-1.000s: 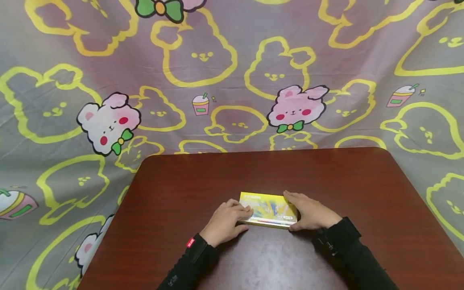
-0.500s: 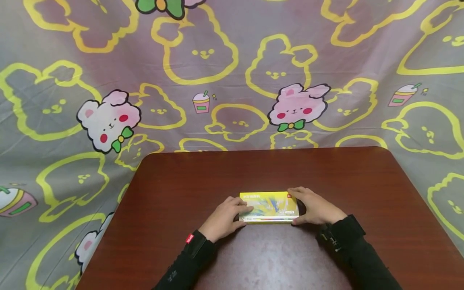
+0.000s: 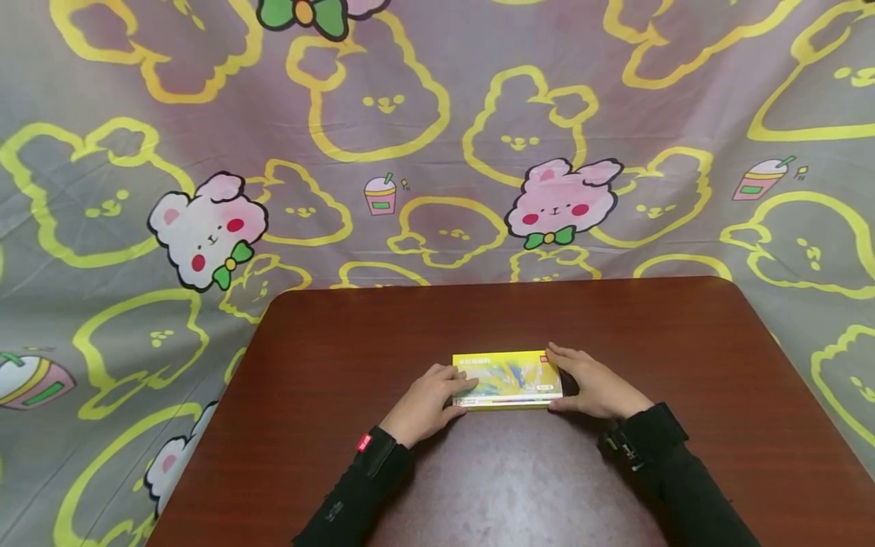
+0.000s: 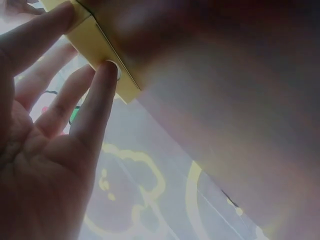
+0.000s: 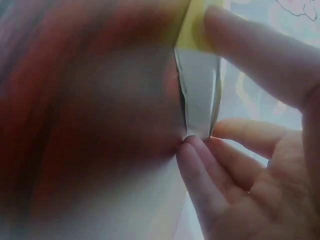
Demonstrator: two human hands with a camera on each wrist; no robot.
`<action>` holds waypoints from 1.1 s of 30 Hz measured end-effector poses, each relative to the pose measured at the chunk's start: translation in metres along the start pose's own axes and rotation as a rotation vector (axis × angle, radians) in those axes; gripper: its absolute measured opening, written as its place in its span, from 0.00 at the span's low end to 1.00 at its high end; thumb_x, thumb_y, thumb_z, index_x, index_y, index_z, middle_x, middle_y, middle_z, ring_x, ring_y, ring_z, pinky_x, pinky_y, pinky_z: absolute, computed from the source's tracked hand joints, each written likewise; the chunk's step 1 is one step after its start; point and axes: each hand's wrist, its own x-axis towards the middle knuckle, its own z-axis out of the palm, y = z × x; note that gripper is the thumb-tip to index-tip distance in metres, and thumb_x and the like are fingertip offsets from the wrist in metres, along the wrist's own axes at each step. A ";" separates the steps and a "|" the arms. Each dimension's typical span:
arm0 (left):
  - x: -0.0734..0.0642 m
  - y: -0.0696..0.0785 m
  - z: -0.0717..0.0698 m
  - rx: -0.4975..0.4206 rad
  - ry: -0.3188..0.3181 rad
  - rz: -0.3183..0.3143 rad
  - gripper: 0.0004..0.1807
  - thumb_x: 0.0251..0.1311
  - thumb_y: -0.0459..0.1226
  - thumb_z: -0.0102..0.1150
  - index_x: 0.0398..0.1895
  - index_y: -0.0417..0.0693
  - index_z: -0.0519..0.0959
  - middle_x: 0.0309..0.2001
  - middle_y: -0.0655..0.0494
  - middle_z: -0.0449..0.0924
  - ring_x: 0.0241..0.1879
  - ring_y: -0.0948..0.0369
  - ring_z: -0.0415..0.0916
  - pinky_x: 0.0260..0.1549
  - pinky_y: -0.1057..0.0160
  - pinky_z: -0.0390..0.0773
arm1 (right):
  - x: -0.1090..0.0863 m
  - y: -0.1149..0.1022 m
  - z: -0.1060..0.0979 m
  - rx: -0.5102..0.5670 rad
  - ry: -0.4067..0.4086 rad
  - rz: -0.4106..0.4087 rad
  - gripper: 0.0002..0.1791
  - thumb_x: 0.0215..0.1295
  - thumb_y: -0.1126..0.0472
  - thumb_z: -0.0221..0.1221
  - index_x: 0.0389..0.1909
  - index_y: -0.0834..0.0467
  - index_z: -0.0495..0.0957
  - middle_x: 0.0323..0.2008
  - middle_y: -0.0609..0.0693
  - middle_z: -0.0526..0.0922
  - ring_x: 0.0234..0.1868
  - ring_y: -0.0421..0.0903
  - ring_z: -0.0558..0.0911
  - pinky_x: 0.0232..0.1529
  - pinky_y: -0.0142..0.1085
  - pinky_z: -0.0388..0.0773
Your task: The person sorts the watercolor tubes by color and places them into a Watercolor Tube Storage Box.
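A flat yellow box [image 3: 509,377] with a blue and green print and a white front strip lies at the middle of the table, long side toward me. My left hand [image 3: 425,403] holds its left end, with the thumb at the front edge and fingers over the top. At the right end my right hand [image 3: 598,384] grips the box between the thumb at the front corner and fingers at the back corner. A fingertip meets a round notch on the yellow box [image 4: 105,45] in the left wrist view. The right wrist view shows a pale grey end of the box [image 5: 200,90].
The brown wooden table [image 3: 369,327] has rounded back corners and a glossy reflection in front of the box. Behind it hangs a grey-pink curtain [image 3: 451,175] printed with yellow outlines and bunny heads.
The box has turned slightly, its right end swinging away from me, and has slid a little toward the back. Both hands have moved along with it.
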 end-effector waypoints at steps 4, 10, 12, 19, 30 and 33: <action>0.003 0.000 0.000 0.015 0.010 0.003 0.29 0.57 0.43 0.68 0.64 0.56 0.76 0.56 0.52 0.79 0.53 0.58 0.69 0.50 0.58 0.79 | 0.001 0.002 0.001 -0.002 0.006 0.005 0.52 0.53 0.45 0.70 0.75 0.59 0.56 0.75 0.59 0.57 0.71 0.60 0.58 0.62 0.57 0.71; 0.006 -0.002 0.001 0.013 0.026 0.008 0.28 0.58 0.41 0.67 0.64 0.55 0.76 0.56 0.52 0.78 0.54 0.57 0.69 0.51 0.57 0.79 | 0.002 0.002 0.001 0.003 0.016 0.013 0.53 0.52 0.47 0.71 0.74 0.61 0.56 0.75 0.60 0.57 0.71 0.61 0.58 0.62 0.59 0.71; 0.007 -0.003 0.001 0.015 0.026 0.004 0.29 0.57 0.41 0.67 0.64 0.55 0.76 0.57 0.52 0.79 0.54 0.58 0.69 0.51 0.57 0.79 | 0.002 0.002 0.002 0.003 0.016 0.013 0.52 0.53 0.47 0.71 0.74 0.61 0.56 0.75 0.60 0.57 0.71 0.62 0.58 0.62 0.59 0.70; 0.007 -0.003 0.000 0.017 0.016 -0.002 0.29 0.57 0.42 0.68 0.64 0.57 0.75 0.57 0.53 0.79 0.53 0.58 0.69 0.51 0.57 0.78 | 0.002 0.001 0.002 -0.006 0.008 0.024 0.53 0.52 0.45 0.71 0.74 0.61 0.57 0.75 0.60 0.57 0.71 0.61 0.58 0.62 0.59 0.70; 0.008 -0.003 -0.007 0.004 -0.006 0.003 0.29 0.58 0.41 0.67 0.65 0.56 0.75 0.58 0.51 0.78 0.54 0.57 0.69 0.52 0.57 0.78 | 0.003 -0.001 -0.001 0.009 0.001 0.034 0.52 0.53 0.47 0.71 0.74 0.60 0.57 0.75 0.59 0.58 0.72 0.62 0.56 0.63 0.59 0.69; 0.008 -0.003 -0.009 0.004 -0.015 0.003 0.29 0.59 0.41 0.66 0.65 0.56 0.74 0.58 0.51 0.78 0.56 0.57 0.69 0.54 0.56 0.78 | 0.003 -0.001 -0.002 0.011 0.001 0.037 0.52 0.53 0.47 0.71 0.74 0.60 0.57 0.75 0.59 0.58 0.72 0.62 0.57 0.63 0.59 0.69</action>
